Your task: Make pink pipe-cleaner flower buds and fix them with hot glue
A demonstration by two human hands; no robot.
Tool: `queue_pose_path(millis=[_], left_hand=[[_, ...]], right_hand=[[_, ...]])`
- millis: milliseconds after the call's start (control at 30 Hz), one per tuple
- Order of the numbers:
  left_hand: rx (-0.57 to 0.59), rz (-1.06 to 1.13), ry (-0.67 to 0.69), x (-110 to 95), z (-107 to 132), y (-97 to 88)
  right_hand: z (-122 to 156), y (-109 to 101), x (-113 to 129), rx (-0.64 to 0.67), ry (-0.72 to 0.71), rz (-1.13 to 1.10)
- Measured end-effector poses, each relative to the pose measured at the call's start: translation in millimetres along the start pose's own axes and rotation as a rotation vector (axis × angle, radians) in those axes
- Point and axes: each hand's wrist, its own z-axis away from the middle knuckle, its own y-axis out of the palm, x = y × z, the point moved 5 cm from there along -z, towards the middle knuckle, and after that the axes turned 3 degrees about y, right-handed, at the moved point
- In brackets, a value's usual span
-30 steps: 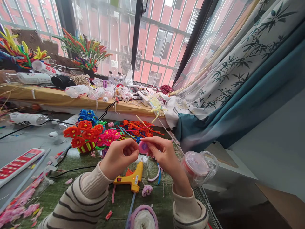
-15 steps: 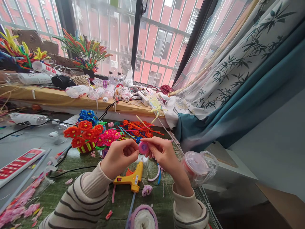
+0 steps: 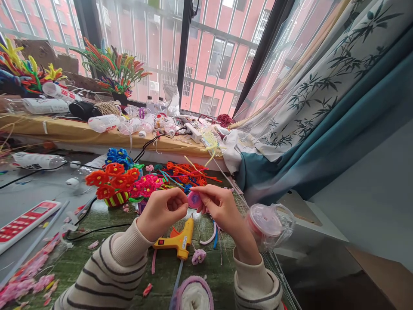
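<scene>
My right hand (image 3: 222, 209) pinches a small round pink spool-like disc (image 3: 194, 199) with a purplish centre, held upright above the table. Beside it, my left hand (image 3: 160, 212) has its fingers curled and thumb pressed to forefinger, right at the disc's left edge. Anything thin between those left fingers is too small to make out. Below both hands a yellow glue gun (image 3: 180, 242) lies with its nozzle pointing up toward the disc. A small pink fuzzy flower (image 3: 198, 257) is just right of its handle.
Red, blue and pink pipe-cleaner flowers (image 3: 113, 175) stand at the left. Behind my hands lies a pile of orange pipe cleaners (image 3: 190, 172). A wrapped clear spool (image 3: 267, 219) is at the right, a purple-rimmed white roll (image 3: 210, 292) in front. A black cord (image 3: 97, 229) crosses the left side.
</scene>
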Motion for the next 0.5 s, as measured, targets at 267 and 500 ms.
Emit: queue_pose_path(millis=[267, 500], left_hand=[[0.002, 0.005, 0.015, -1.8, -0.1, 0.7], [-0.004, 0.02, -0.001, 0.5, -0.6, -0.9]], right_hand=[[0.4, -0.4, 0.9, -0.008, 0.013, -0.023], [-0.2, 0.8, -3.5, 0.006, 0.014, -0.034]])
